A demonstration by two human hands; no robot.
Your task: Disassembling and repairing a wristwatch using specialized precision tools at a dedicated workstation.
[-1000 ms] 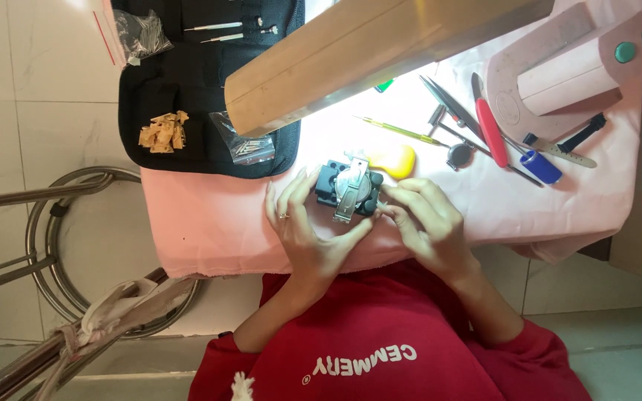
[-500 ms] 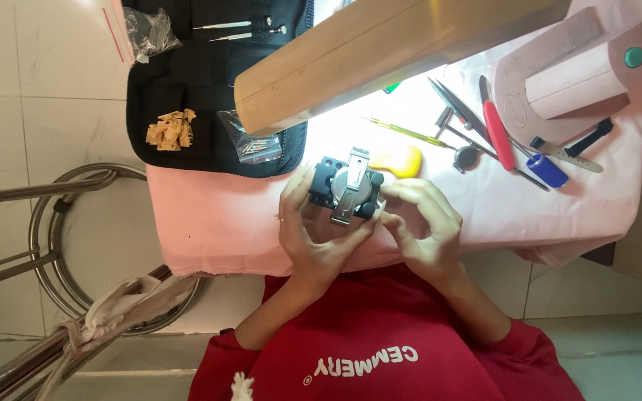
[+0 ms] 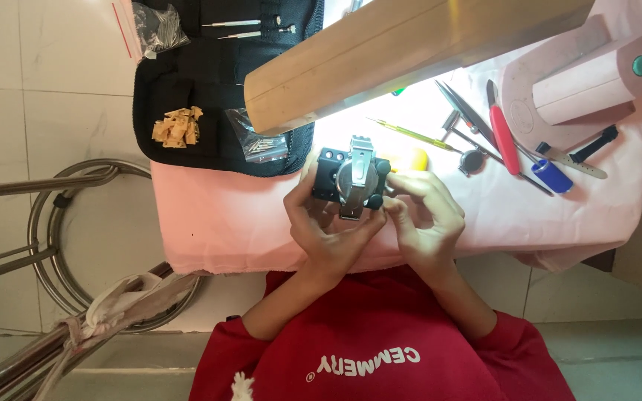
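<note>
Over pink cloth (image 3: 247, 223), left hand (image 3: 328, 226) and right hand (image 3: 421, 212) both closed around black holder (image 3: 351, 180) (watch inside)

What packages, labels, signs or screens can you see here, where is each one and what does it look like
Clear plastic bag: top left, on the black tool case; crumpled, red strip along its edge, small parts inside.
Small clear packet: on the case's lower right, beside the wooden beam; flat, holding thin metal pieces.
White lettering: across the red shirt at the bottom; curved row.
Round embossed mark: on the pink stand, right.
No screens or signs.
</note>
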